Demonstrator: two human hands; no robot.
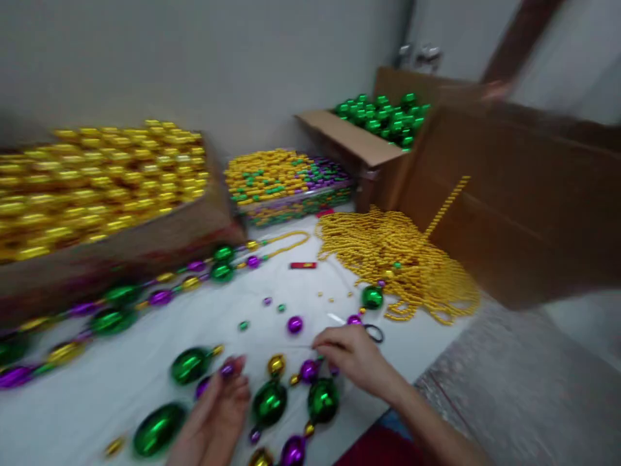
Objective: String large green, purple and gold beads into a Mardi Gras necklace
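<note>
left hand (226,401): fingers up, pinching purple bead (227,370) | right hand (356,356): palm down, pinching thin string (295,347) | large green ball (323,401): just below right grip

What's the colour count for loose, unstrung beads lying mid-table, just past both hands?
Purple beads: 2
Green beads: 2
Tiny gold beads: 3, slightly blurred
Total: 7 visible
</note>
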